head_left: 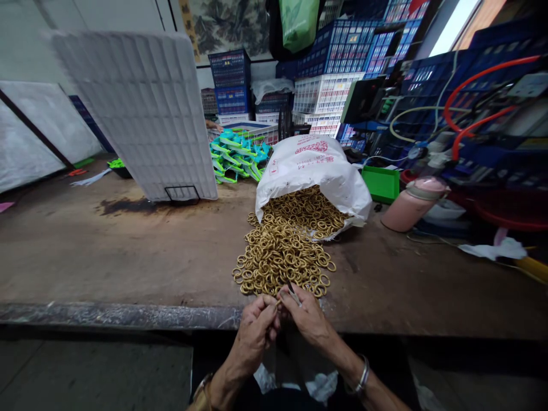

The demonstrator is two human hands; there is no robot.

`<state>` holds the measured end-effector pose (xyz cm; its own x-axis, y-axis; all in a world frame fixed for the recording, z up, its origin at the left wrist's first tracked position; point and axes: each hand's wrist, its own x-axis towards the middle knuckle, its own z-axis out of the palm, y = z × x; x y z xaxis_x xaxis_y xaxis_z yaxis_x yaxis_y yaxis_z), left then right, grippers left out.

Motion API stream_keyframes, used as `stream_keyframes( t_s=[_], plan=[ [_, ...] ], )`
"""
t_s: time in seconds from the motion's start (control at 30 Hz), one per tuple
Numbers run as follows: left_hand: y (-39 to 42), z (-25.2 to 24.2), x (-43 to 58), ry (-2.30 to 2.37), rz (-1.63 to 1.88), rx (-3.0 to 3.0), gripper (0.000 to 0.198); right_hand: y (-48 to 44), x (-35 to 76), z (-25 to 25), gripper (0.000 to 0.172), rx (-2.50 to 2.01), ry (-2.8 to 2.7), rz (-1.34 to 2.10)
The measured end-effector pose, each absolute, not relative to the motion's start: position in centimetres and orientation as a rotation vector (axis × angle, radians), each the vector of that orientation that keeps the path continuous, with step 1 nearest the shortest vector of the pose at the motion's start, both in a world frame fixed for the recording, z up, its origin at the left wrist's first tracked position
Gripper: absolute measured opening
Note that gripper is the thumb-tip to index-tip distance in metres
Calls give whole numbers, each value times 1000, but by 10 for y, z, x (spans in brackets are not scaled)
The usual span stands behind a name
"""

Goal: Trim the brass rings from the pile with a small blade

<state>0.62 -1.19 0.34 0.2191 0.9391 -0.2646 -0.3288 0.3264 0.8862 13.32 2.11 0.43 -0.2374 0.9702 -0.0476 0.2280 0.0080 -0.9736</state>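
A tray [141,114] is leaning upright at the left of the table [107,251], keeping the work space free. At the near edge, the left hand [254,334] is pinching shut on something too small to tell. It is working just beside the rings [282,257]. The right hand [309,319], touching the left, is nipping a thin tool [293,293]. The tipped sack [312,168] is spilling the rings within easy reach.

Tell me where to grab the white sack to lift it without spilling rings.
Probably the mouth's upper lip on the white sack, from the near side above the brass rings: it lies on its side, mouth toward the near edge of the workbench, and that lip is loose, folded fabric.
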Motion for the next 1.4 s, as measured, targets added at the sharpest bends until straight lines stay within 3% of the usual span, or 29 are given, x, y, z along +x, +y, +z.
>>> stream_keyframes(
  t_s=[0.1, 0.27, 0.53, 0.77, 1.1, 1.4],
  plan=[
    [-13, 5, 6, 952, 1018, 770, 26, 20, 136, 5, 26, -1322, -1582, 1233],
    [-12, 11, 7, 1058, 1071, 772, 29, 13, 142, 5, 12, -1479, -1964, 802],
    [-12, 14, 7, 1145, 1131, 860, 29, 4, 137, 3, 27, -1572, -2308, 503],
    [-27, 23, 3, 989, 1032, 784, 25, 26, 166, 1, 21, -1909, -2161, 300],
    [-17, 3, -5, 845, 1057, 381, 24, 16, 169, -10, 20, -1686, -2130, 403],
    [-13, 2, -11, 684, 1014, 160, 20, 19, 155, -11, 20, -1801, -2215, 290]
  ],
)
